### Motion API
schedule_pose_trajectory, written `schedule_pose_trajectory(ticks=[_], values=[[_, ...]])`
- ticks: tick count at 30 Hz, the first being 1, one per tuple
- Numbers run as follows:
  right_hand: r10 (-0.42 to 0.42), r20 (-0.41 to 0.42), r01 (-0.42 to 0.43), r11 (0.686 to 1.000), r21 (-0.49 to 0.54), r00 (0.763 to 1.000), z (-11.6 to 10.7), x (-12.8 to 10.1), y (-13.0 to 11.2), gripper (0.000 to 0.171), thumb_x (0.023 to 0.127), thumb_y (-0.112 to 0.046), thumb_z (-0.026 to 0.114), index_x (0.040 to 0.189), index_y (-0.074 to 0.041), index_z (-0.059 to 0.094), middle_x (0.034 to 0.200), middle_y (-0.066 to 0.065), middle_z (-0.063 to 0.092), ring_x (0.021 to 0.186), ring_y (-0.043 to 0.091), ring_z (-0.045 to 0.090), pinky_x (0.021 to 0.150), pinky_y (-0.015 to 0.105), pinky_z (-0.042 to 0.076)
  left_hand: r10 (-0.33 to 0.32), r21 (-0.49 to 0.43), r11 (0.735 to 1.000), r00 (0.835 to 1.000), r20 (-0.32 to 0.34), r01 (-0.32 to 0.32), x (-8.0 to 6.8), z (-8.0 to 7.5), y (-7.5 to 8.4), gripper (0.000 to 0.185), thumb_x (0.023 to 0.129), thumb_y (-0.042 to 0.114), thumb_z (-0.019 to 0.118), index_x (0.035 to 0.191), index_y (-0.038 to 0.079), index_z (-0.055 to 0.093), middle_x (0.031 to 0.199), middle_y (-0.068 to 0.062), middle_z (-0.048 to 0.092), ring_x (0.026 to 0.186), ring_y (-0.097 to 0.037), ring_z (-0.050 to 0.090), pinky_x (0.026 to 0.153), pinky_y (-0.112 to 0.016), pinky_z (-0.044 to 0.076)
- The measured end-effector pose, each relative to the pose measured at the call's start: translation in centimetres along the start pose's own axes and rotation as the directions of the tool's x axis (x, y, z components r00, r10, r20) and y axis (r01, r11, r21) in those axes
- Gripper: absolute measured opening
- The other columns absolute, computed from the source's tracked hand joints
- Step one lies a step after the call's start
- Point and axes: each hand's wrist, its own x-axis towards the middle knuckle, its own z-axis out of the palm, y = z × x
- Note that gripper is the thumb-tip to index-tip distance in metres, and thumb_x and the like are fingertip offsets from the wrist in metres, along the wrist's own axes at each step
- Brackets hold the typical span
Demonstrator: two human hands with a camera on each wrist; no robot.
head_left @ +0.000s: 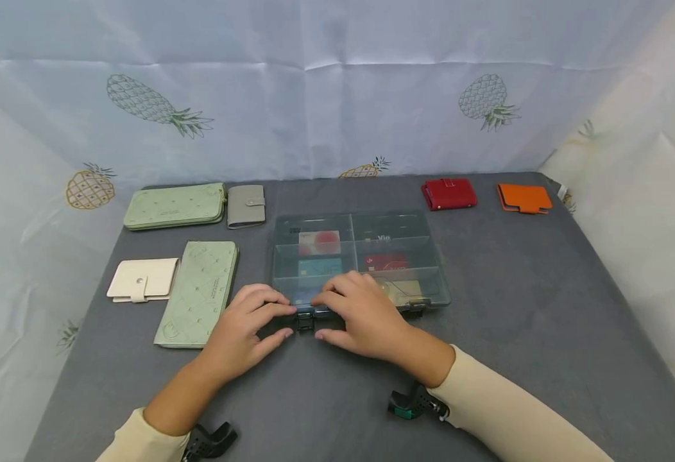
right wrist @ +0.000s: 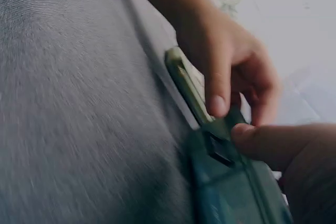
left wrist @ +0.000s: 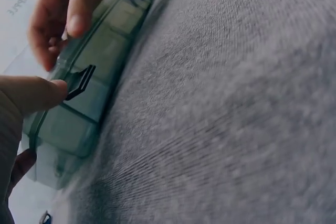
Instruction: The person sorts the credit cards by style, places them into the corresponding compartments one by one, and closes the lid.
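Note:
A translucent grey-green compartment box [head_left: 392, 226] lies with its lid down in the middle of the table. Several cards show through it, among them a red card [head_left: 386, 262] and a blue card [head_left: 320, 267]. At its front left corner, my left hand [head_left: 245, 330] grips the edge, fingers along the box and thumb in front. Beside it, my right hand [head_left: 366, 317] holds the front edge, fingers bent over the lid and thumb lower. Between both hands is a dark latch [head_left: 305, 322]; in the left wrist view the left thumb is against the latch [left wrist: 81, 82].
Left of the box lie two green long wallets [head_left: 176, 205] [head_left: 201, 292], a grey card holder [head_left: 246, 206] and a cream card holder [head_left: 144, 279]. At the back right are a red wallet [head_left: 450, 193] and an orange card holder [head_left: 525, 197]. Pineapple-print cloth [head_left: 326, 122] surrounds the table.

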Motion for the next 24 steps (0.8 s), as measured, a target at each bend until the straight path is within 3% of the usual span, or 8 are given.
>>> schedule_pose_trajectory(ticks=[4, 9, 15, 21, 24], values=[[0.009, -0.031, -0.013, 0.993, -0.121, 0.999, 1.4, 0.4, -0.5, 0.052, 0.079, -0.05, 0.095, 0.119, -0.023, 0.074, 0.11, -0.003, 0.062, 0.095, 0.019, 0.056, 0.078, 0.038, 0.045, -0.013, 0.046, 0.999, 1.0, 0.016, 0.013, -0.2, 0.4, -0.1, 0.04, 0.074, 0.011, 0.098, 0.109, 0.012, 0.078, 0.116, -0.003, 0.068, 0.116, -0.031, 0.059, 0.104, -0.043, 0.044], [-0.005, -0.081, -0.01, 0.984, -0.18, 0.997, 2.3, 0.4, -0.5, 0.053, 0.077, -0.048, 0.097, 0.117, -0.023, 0.073, 0.109, -0.002, 0.062, 0.092, 0.019, 0.056, 0.075, 0.037, 0.044, -0.002, 0.069, 0.998, 1.0, 0.029, 0.0, -0.1, 0.7, -0.5, 0.043, 0.071, 0.012, 0.1, 0.105, 0.01, 0.074, 0.116, -0.006, 0.066, 0.115, -0.033, 0.057, 0.103, -0.047, 0.044], [-0.03, -0.095, 0.013, 0.985, -0.17, 0.995, 2.4, 0.3, -0.3, 0.05, 0.081, -0.048, 0.094, 0.118, -0.022, 0.073, 0.111, -0.001, 0.064, 0.096, 0.02, 0.058, 0.078, 0.039, 0.047, 0.007, 0.043, 0.999, 1.0, 0.027, -0.009, 0.0, 1.1, -0.9, 0.043, 0.072, 0.015, 0.1, 0.105, 0.01, 0.072, 0.114, -0.006, 0.065, 0.113, -0.033, 0.057, 0.103, -0.048, 0.042], [-0.02, -0.123, 0.005, 0.992, -0.123, 0.992, 2.3, 0.1, -0.2, 0.033, 0.09, -0.043, 0.087, 0.114, -0.022, 0.075, 0.108, -0.003, 0.065, 0.091, 0.018, 0.057, 0.077, 0.037, 0.046, -0.008, -0.011, 1.0, 1.0, -0.01, 0.008, 0.2, 1.2, -1.0, 0.023, 0.088, 0.023, 0.09, 0.102, 0.011, 0.076, 0.11, -0.004, 0.068, 0.11, -0.032, 0.059, 0.102, -0.047, 0.043], [-0.012, -0.159, -0.007, 0.993, -0.121, 0.987, 2.6, 0.3, -0.3, 0.024, 0.093, -0.038, 0.084, 0.11, -0.023, 0.077, 0.105, -0.004, 0.065, 0.088, 0.018, 0.056, 0.074, 0.036, 0.046, -0.029, -0.017, 0.999, 0.999, -0.043, 0.029, 0.4, 1.3, -0.8, 0.016, 0.091, 0.021, 0.087, 0.097, 0.011, 0.077, 0.105, -0.003, 0.069, 0.106, -0.03, 0.061, 0.1, -0.045, 0.044]])
